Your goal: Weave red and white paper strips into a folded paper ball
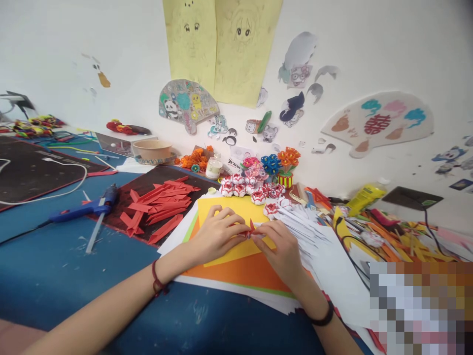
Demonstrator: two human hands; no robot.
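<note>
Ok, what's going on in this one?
A person sits at a craft table, both hands meeting over a stack of coloured paper. The left hand and right hand pinch a small red paper piece between the fingertips. A pile of folded red strips lies to the left beside a blue glue gun. Red-and-white paper flowers sit just beyond the hands.

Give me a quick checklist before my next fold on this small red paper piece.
1. Both hands on the red paper piece: ok; left hand and right hand pinch it together.
2. Flat surface beneath: ok, yellow sheet lies under it.
3. Spare red strips within reach: ok, piled to the left.
4. Glue gun away from the hands: ok.
5. Crease alignment: cannot tell, fingers cover it.
</note>
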